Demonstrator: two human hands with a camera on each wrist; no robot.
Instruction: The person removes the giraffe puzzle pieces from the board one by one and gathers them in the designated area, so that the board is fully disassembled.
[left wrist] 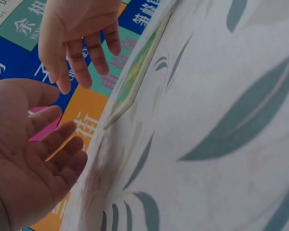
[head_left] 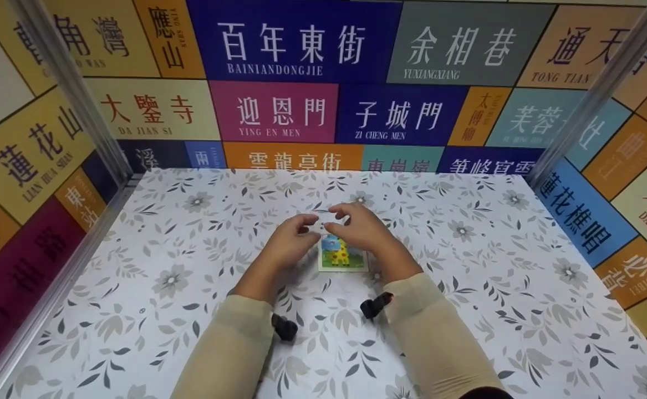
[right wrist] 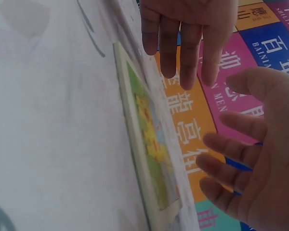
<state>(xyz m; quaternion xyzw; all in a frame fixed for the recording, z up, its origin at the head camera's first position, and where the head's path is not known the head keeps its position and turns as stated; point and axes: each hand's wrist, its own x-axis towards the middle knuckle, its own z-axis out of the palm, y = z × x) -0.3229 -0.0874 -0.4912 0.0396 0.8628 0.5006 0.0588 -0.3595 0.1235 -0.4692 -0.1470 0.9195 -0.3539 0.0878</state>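
Note:
A small square board (head_left: 343, 258) with a giraffe picture and a pale border lies flat on the table. Its upper part is partly hidden by my hands in the head view. My left hand (head_left: 292, 239) hovers at the board's left side, fingers loosely bent and nothing in them. Over the board's upper right is my right hand (head_left: 361, 226), its fingers likewise relaxed and holding nothing. Both wrist views show the palms facing each other with a gap between; the board's edge (right wrist: 142, 159) appears below the hands, apart from them.
A white cloth with grey leaves and flowers covers the table (head_left: 190, 332). Behind it stands a wall (head_left: 279, 111) of coloured panels with Chinese lettering. Metal posts rise at the back left (head_left: 79, 94) and back right (head_left: 595, 94) corners.

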